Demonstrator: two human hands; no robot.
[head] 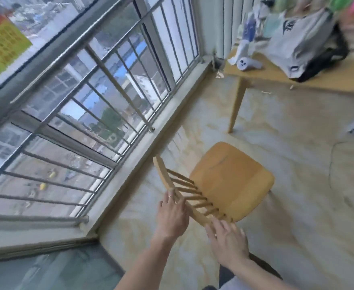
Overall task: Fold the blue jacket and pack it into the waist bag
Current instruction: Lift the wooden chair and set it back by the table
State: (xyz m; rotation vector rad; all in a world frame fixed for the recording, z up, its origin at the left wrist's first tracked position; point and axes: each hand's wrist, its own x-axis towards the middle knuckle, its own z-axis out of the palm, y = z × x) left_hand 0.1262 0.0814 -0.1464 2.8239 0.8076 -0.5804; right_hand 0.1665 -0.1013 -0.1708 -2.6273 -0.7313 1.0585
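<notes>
No blue jacket shows in the head view. A grey-white bag with black straps (301, 45) lies on the wooden table (276, 77) at the upper right; I cannot tell whether it is the waist bag. In front of me stands a light wooden chair (230, 181) with a spindle backrest (164, 173). My left hand (172, 214) is closed around the backrest's top rail, thumb across it. My right hand (227, 240) lies at the rail's lower end with fingers spread, touching the wood.
A large window with a metal guard railing (109, 80) runs along the left. A white hair-dryer-like item (247, 63) and loose clutter lie on the table. The table leg (237, 105) stands beyond the chair. A thin cable (332, 164) trails over the pale floor.
</notes>
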